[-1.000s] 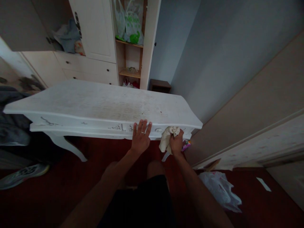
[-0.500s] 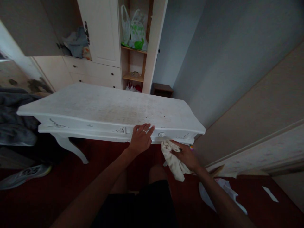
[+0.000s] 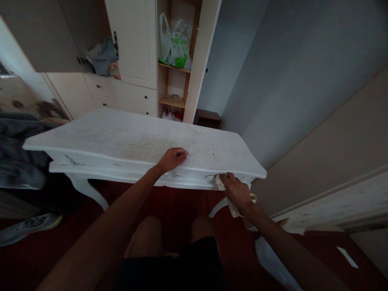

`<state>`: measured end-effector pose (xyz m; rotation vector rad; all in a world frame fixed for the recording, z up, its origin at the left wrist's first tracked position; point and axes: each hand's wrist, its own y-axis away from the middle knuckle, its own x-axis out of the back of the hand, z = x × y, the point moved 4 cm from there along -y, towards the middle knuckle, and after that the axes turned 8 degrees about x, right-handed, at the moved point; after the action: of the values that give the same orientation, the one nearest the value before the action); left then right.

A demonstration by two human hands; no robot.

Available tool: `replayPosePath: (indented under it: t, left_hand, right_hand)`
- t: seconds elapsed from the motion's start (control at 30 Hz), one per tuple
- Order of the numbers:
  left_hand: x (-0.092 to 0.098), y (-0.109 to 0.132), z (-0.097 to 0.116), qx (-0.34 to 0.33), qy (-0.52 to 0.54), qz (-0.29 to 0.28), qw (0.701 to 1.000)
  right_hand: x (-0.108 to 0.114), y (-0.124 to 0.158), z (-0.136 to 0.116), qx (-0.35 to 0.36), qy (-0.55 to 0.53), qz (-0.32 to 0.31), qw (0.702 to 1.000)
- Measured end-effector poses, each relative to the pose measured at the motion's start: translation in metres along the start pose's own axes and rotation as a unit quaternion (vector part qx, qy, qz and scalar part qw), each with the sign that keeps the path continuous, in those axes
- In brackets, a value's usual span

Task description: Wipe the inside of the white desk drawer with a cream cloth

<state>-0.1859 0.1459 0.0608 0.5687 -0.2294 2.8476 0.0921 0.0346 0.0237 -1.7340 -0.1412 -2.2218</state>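
"How far along does it look?"

"Partway, I'd judge. The cloth [image 3: 219, 182] is up against the front panel [image 3: 101, 163] of the white worktop [image 3: 136, 126], just beside the round knob [image 3: 209, 178], towards the right end. The right hand [image 3: 237, 190] has it bunched tight in its fingers, with a loose tail hanging below."

"And the left hand [image 3: 173, 159]?"

"Over the top near the front edge, fingers curled inward. Whether they meet or pinch anything, I can't tell."

"What looks done, then, and what's left?"

"The front seems mostly pale around its dark sprig patterns. Up top, though, grey-brown smudges spread across the middle, with a couple of dark specks, so I'd call that part unfinished."

"Anything in the cupboard [image 3: 138, 44] behind?"

"Its right side stands open: white carrier bags [image 3: 180, 47] with green print on one shelf, a small item I can't make out on the shelf beneath, more bags at the bottom. On the left, crumpled clothes [image 3: 104, 57] fill an open compartment. Its drawers [image 3: 121, 93] are closed, so their contents are hidden."

"And that plastic bag [image 3: 271, 258] on the floor?"

"Half behind the right forearm; can't tell what's inside."
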Motion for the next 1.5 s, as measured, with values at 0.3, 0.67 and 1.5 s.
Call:
replayPosePath:
  t: [0.3,0.67,1.5]
  left_hand:
    - [-0.004,-0.014,-0.001,0.119,0.121,-0.029,0.985]
    - [0.005,-0.005,-0.001,0.071,0.142,0.167,0.973]
    - [0.028,-0.041,-0.011,0.092,0.107,0.194,0.971]
  right_hand:
    - [0.025,0.030,0.064,-0.007,-0.192,0.163,0.968]
    - [0.089,-0.103,0.057,0.083,-0.037,0.295,0.951]
    - [-0.021,-0.060,0.198,-0.271,-0.487,0.315,0.768]
